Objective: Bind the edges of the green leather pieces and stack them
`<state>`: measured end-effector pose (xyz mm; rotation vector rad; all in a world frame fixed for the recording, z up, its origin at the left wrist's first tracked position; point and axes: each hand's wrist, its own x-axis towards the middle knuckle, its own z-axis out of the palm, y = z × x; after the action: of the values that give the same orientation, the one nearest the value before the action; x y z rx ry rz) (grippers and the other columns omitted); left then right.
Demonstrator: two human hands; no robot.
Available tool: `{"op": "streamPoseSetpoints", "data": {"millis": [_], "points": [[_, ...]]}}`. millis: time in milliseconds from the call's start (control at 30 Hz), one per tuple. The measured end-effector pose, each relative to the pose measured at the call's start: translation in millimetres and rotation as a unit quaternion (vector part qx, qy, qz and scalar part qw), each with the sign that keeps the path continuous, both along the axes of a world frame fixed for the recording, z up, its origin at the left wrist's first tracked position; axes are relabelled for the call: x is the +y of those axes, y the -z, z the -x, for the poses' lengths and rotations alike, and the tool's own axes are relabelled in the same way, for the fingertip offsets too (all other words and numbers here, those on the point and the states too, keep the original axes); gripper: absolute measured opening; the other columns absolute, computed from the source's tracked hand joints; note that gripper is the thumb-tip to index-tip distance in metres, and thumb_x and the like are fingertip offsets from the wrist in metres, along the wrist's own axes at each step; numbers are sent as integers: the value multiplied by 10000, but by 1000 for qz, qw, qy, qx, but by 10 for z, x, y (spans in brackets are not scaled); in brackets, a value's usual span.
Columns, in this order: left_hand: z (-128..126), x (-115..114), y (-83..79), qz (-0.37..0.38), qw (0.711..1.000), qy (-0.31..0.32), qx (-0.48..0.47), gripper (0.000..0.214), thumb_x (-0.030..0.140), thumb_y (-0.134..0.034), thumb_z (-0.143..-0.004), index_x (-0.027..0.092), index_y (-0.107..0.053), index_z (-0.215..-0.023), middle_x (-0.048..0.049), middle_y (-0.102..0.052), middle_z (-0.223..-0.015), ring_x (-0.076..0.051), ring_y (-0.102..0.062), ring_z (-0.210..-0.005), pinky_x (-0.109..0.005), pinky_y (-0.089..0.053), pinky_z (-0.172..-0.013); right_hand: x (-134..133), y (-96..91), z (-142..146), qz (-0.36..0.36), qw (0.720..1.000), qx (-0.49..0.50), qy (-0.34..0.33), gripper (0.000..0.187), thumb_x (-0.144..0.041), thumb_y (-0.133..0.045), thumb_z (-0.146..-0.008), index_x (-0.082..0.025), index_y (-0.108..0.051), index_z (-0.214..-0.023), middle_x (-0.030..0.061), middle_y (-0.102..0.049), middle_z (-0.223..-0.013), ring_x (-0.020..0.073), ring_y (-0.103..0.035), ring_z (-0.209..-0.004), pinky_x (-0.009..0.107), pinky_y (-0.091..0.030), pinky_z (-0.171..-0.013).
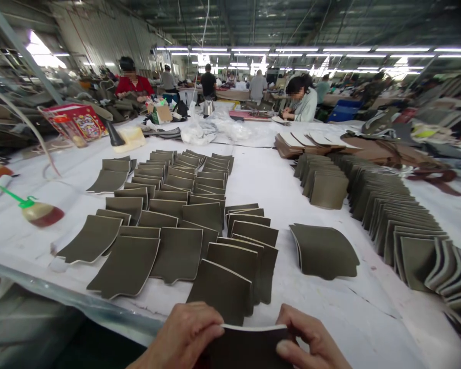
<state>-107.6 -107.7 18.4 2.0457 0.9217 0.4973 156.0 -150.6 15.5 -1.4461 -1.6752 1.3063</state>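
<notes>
At the table's near edge I hold a dark olive panel with a pale cut edge (249,346) between both hands. My left hand (188,333) pinches its upper left corner, and my right hand (309,341) grips the right side with thumb in front and fingers behind. The panel's lower part is cut off by the frame. Just beyond it, similar panels (223,287) lean over one another in overlapping rows. To the right, a small curved stack of panels (325,251) lies apart from the rows.
Long rows of panels (395,215) run along the right side, near brown pieces (307,143). An oil bottle with a green spout (42,212) stands at left. Farther back are a red bag (77,123), clear plastic (211,125) and people working (303,100).
</notes>
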Motion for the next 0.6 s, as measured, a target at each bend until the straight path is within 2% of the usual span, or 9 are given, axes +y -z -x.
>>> {"op": "streamPoseSetpoints", "data": {"millis": [67, 133, 200, 233, 300, 400, 433, 500, 600], "points": [[-13, 24, -35, 38, 999, -4, 9, 376, 420, -416, -972, 207, -635, -753, 13, -643, -699, -123, -604, -681, -181, -410, -630, -8, -38, 21, 33, 997, 65, -15, 533, -734, -445, -838, -214, -528, -756, -12, -523, -678, 175, -544, -677, 254, -439, -601], [30, 62, 34, 46, 998, -30, 23, 365, 458, -433, -956, 233, -659, -778, 20, -667, -742, -130, -620, -709, -175, -445, -666, -9, -141, -44, 21, 998, 53, -9, 517, -703, -415, -868, -212, -532, -753, -8, -533, -666, 184, -566, -700, 250, -457, -612], [110, 135, 207, -2, 989, -146, 28, 311, 511, -485, -913, 265, -675, -931, 11, -694, -901, -163, -637, -828, -203, -481, -755, -4, -323, -232, -64, 995, -54, 59, 471, -617, -419, -912, -215, -486, -677, -21, -506, -627, 157, -540, -645, 225, -442, -586], [148, 178, 312, -32, 976, -211, 37, 342, 539, -518, -879, 267, -658, -1030, -4, -689, -976, -187, -637, -875, -225, -497, -745, -3, -438, -364, -123, 978, -131, 102, 445, -557, -432, -932, -216, -464, -648, -27, -498, -618, 141, -518, -608, 216, -427, -567], [198, 254, 507, -76, 953, -284, 69, 499, 569, -575, -805, 231, -600, -1171, -48, -664, -1081, -240, -630, -952, -286, -523, -742, 8, -675, -654, -241, 908, -286, 189, 379, -472, -457, -946, -221, -487, -664, -31, -512, -616, 129, -506, -553, 220, -403, -535], [179, 299, 659, -91, 946, -294, 104, 572, 527, -553, -784, 177, -545, -1236, -93, -636, -1139, -282, -617, -1015, -360, -524, -807, 127, -890, -979, -334, 768, -476, 268, 267, -422, -429, -945, -228, -608, -985, 23, -680, -837, 186, -641, -636, 270, -415, -539], [153, 299, 666, -82, 947, -292, 105, 566, 509, -541, -784, 171, -538, -1238, -98, -631, -1146, -283, -615, -1025, -371, -515, -840, 209, -900, -1027, -317, 735, -529, 279, 278, -387, -414, -943, -234, -594, -1090, 41, -705, -960, 213, -673, -674, 287, -413, -529], [95, 292, 623, -51, 947, -299, 100, 549, 483, -543, -767, 174, -532, -1221, -93, -636, -1117, -278, -619, -1010, -371, -498, -864, 431, -829, -1038, -232, 708, -607, 277, 302, -280, -407, -934, -229, -561, -1190, 66, -701, -1104, 248, -699, -684, 305, -390, -496], [39, 280, 471, 28, 947, -303, 104, 366, 454, -544, -778, 212, -586, -1049, -33, -648, -899, -246, -631, -856, -331, -488, -764, 818, -594, -969, -139, 723, -631, 244, 325, -142, -422, -908, -178, -560, -1200, 104, -716, -1046, 257, -694, -636, 306, -369, -487]]}}
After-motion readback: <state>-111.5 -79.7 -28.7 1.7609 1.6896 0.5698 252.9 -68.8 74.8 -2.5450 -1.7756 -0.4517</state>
